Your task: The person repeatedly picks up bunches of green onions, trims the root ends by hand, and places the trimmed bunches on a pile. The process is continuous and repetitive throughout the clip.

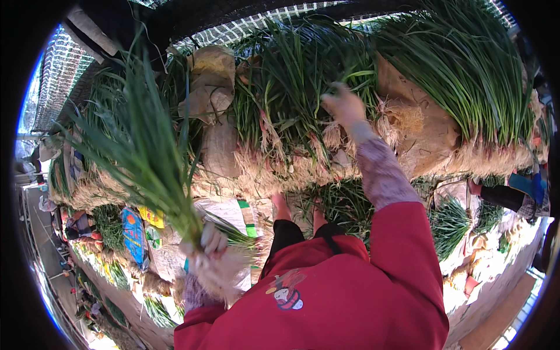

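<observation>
My left hand (211, 240) is closed around the lower stems of a thick bunch of leafy allium greens (151, 144), like scallions or green garlic. Its leaves fan up and to the left, and its pale stringy roots (225, 271) hang below my fist. Out in front, my right hand (346, 107) is over a long heap of the same greens (297, 83), blurred by motion. Whether its fingers hold any stems is not clear. Along the heap's near edge lies a band of pale roots (280, 175), with a few loose plants on top.
Brown sacking (420, 135) and another piece of sacking (210, 105) lie among the heaps. A large upright bundle (477, 87) stands at right. Greens (341, 210) cover the floor by my feet. A blue sack (133, 234) lies left. Another person's arm (498, 197) shows at right.
</observation>
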`<state>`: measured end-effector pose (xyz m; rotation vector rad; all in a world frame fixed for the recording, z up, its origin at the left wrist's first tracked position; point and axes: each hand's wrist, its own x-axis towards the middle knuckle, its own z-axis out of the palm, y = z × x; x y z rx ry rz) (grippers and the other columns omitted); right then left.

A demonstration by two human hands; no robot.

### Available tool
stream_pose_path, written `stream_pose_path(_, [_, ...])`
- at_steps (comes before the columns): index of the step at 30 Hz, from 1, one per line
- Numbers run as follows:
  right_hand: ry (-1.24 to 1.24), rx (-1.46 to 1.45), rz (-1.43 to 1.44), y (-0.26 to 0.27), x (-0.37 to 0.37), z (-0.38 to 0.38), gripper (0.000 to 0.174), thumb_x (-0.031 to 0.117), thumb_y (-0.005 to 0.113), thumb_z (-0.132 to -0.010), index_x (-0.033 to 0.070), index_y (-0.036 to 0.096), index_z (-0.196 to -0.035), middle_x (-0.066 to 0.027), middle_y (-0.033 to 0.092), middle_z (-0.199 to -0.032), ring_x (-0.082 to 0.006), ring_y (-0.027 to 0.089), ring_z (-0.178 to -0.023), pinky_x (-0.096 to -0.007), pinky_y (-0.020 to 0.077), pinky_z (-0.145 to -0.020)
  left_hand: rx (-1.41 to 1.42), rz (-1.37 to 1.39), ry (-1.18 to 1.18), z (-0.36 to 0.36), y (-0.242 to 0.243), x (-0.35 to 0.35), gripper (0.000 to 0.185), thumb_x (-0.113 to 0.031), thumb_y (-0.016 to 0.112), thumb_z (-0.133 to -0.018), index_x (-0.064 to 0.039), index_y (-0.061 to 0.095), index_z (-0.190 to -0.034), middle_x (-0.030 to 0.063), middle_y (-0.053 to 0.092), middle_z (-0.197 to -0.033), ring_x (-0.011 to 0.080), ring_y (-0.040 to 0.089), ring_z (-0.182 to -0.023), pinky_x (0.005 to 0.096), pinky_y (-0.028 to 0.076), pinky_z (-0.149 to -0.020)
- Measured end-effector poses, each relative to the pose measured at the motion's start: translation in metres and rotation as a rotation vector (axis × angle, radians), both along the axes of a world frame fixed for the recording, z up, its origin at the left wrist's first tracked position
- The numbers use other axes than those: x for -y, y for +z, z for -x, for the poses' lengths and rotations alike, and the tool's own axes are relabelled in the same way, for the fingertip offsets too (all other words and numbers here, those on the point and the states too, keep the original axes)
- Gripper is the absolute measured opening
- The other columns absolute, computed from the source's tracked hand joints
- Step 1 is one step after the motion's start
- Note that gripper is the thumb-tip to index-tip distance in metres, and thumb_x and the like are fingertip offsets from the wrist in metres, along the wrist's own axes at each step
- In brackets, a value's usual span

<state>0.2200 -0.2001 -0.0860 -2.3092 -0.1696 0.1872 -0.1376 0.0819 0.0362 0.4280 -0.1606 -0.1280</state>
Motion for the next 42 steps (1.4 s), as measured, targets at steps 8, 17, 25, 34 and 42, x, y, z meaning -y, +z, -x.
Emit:
stream_pose_path(8, [-0.324,0.461,-0.55,0.051,0.034,-0.036,0.032,0.0,0.055,-0.084,0.005,0.057,-0.115,-0.0105,0.061,-0.103,-0.0212,0.061,-0.081,-0.0315,0.0511,-0.075,-0.578,-0.249,0.095,-0.064,-0.07,0.038,0.068,-0.023,0.058,-0.072,0.006,0.04,-0.131,0.0139,0.06,-0.1,0.0231,0.06,-0.087,0.0349,0.053,-0.081])
stream_pose_path(17, [0.012,-0.276,-0.143,0.017,0.039,0.121,0.063,0.009,0.058,-0.084,0.025,0.033,-0.14,-0.0145,0.053,-0.127,-0.0205,0.061,-0.085,-0.0312,0.0521,-0.071,-0.686,-0.264,-0.046,-0.06,-0.114,0.053,0.055,-0.019,0.049,-0.076,0.008,0.047,-0.124,0.0182,0.062,-0.106,0.0287,0.062,-0.091,0.0397,0.052,-0.084])
stream_pose_path(25, [-0.343,-0.294,-0.369,0.001,0.082,0.168,0.052,0.005,0.052,-0.091,0.029,0.044,-0.137,-0.0063,0.057,-0.124,-0.0195,0.06,-0.104,-0.0302,0.0547,-0.077,-0.671,-0.283,-0.104,-0.062,-0.11,0.045,0.056,-0.02,0.05,-0.076,0.006,0.047,-0.126,0.0162,0.062,-0.108,0.0277,0.062,-0.094,0.0411,0.052,-0.084])
stream_pose_path(34, [-0.215,-0.706,0.68,-0.014,0.232,0.275,0.037,0.025,0.06,-0.09,0.012,0.056,-0.125,-0.0102,0.063,-0.113,-0.0233,0.062,-0.101,-0.0376,0.0516,-0.084,-0.661,-0.206,-0.089,-0.058,-0.107,0.041,0.059,-0.02,0.054,-0.075,0.005,0.044,-0.128,0.015,0.06,-0.11,0.0255,0.061,-0.094,0.0407,0.049,-0.086])
stream_pose_path(42, [0.144,-0.141,0.349,-0.021,0.014,0.114,0.046,0.04,0.058,-0.086,0.008,0.057,-0.119,-0.0128,0.062,-0.114,-0.0332,0.061,-0.101,-0.0404,0.0477,-0.088,-0.577,-0.051,-0.018,-0.059,-0.092,0.041,0.078,-0.017,0.061,-0.076,0.007,0.025,-0.141,0.0127,0.058,-0.108,0.02,0.057,-0.094,0.037,0.046,-0.088])
